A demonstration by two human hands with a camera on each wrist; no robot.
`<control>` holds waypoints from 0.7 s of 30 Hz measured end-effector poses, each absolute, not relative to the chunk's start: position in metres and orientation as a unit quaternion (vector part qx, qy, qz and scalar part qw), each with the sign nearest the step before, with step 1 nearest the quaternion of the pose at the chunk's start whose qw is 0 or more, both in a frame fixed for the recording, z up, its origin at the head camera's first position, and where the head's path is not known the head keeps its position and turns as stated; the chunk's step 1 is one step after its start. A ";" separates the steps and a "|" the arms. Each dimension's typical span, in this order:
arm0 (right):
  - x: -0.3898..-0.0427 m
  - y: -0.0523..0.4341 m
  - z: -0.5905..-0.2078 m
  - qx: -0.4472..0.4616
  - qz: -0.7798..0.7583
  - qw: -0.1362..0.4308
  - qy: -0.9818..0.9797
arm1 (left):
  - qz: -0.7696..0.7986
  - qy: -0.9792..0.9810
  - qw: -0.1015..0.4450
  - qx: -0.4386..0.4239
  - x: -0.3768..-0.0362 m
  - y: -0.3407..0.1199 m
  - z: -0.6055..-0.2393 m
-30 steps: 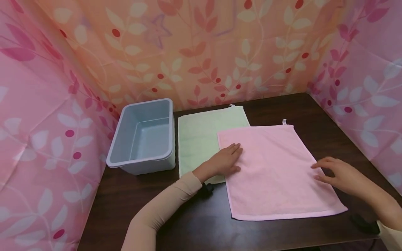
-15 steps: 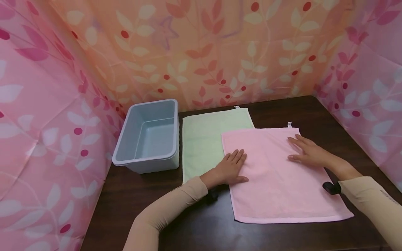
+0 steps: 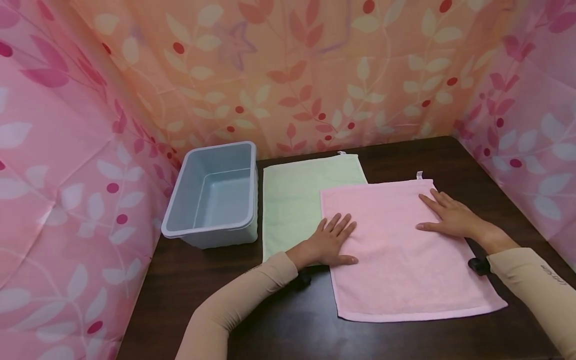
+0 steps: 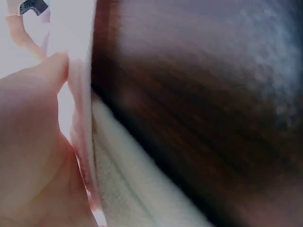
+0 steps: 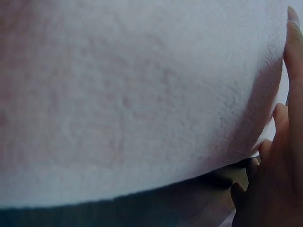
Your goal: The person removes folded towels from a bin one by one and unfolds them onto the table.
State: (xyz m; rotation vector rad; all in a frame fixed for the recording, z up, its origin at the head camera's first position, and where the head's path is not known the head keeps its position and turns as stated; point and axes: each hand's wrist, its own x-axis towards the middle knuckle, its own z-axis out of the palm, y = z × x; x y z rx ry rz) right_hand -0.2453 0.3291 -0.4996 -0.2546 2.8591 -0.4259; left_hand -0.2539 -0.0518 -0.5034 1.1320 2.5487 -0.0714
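A pink towel [image 3: 400, 260] lies spread flat on the table, with a small white tag at its far edge. It overlaps the right part of a light green towel [image 3: 292, 200], also flat. My left hand [image 3: 330, 242] rests with straight, spread fingers on the pink towel's left edge. Near the far right corner, my right hand [image 3: 452, 215] lies on the same towel, fingers extended. The left wrist view shows my thumb [image 4: 57, 71] at the pink towel's edge. Pink cloth [image 5: 142, 94] fills most of the right wrist view, my fingers [image 5: 279, 118] at its side.
A grey-blue plastic basin [image 3: 207, 232] stands on the dark wooden table [image 3: 189, 285], left of the green towel; nothing shows inside it. Flowered curtains [image 3: 306, 75] hang behind the table and on both sides.
My right hand has moved from the towel's right edge up and left to near its far right corner and settled there. My left hand has stayed, its fingers spreading slightly. The view has shifted a little.
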 end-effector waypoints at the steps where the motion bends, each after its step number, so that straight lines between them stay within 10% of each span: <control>1: -0.245 0.330 -0.500 -0.086 -0.150 0.121 0.977 | -0.026 0.900 0.172 0.400 -0.253 -0.052 -0.504; 21: -0.248 0.317 -0.459 -0.091 -0.161 0.122 0.975 | 0.032 0.896 0.157 0.413 -0.264 -0.091 -0.452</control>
